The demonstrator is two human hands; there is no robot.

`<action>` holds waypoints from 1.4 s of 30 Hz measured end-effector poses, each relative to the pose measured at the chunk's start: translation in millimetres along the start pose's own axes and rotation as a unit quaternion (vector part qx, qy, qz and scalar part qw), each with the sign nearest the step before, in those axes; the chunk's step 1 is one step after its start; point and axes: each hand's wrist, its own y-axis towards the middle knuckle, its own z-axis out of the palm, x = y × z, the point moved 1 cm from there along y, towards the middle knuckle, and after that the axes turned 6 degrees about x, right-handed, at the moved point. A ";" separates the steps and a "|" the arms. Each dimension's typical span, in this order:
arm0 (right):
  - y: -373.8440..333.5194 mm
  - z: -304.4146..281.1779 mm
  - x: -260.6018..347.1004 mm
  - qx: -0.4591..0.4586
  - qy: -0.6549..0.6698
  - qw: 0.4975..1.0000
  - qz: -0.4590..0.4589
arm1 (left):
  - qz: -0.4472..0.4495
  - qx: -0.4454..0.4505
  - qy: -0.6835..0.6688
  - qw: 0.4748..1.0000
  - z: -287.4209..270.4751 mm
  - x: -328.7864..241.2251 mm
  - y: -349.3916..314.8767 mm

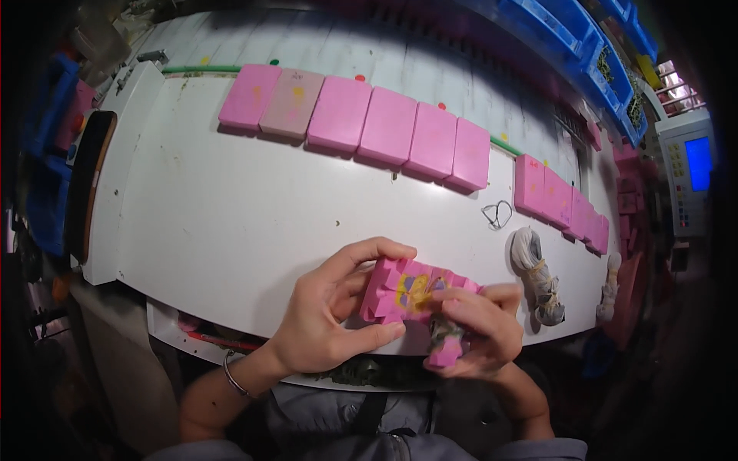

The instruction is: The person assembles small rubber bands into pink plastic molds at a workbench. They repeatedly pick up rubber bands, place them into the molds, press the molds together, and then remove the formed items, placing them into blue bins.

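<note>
My left hand (323,311) grips the left end of a pink, notched block (383,290), thumb along the near side and fingers behind. Yellow and purple marks cover the block's upper face. Over its right end, my right hand (488,326) is closed, with fingertips touching the marked face. Below those fingers a smaller pink piece (443,353) pokes out beside something dark and greenish that I cannot make out. The block is held above the near edge of the white table (223,200). My right fingers hide its far end.
Pink rectangular blocks (388,127) stand in a row along the table's back, with more pink blocks (543,188) farther right. A tied grey-white bundle (536,273) and a thin dark loop (498,214) lie to the right. Blue bins (565,38) hang upper right, near a control panel (686,173).
</note>
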 end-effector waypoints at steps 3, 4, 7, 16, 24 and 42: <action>-19.3 0.9 -15.5 0.020 0.076 0.996 0.043 | -0.002 0.000 0.041 0.999 2.4 2.1 1.1; -1.3 -8.6 -5.3 0.020 0.072 0.997 0.031 | 0.013 -0.010 0.065 0.998 4.9 4.2 -0.5; 35.1 -13.7 17.9 0.054 0.084 0.995 -0.004 | 0.159 -0.029 0.374 0.913 15.3 -1.8 8.7; 55.2 -5.6 6.7 -0.043 0.025 0.998 -0.034 | 0.077 -0.095 0.355 0.927 15.8 10.7 29.0; 36.0 -16.0 13.7 -0.100 -0.024 0.993 -0.049 | 0.079 -0.141 0.328 0.931 15.0 -5.8 -8.0; -13.0 -3.9 26.7 -0.038 0.267 0.959 0.083 | -0.057 -0.106 0.137 0.983 50.3 -10.9 -34.5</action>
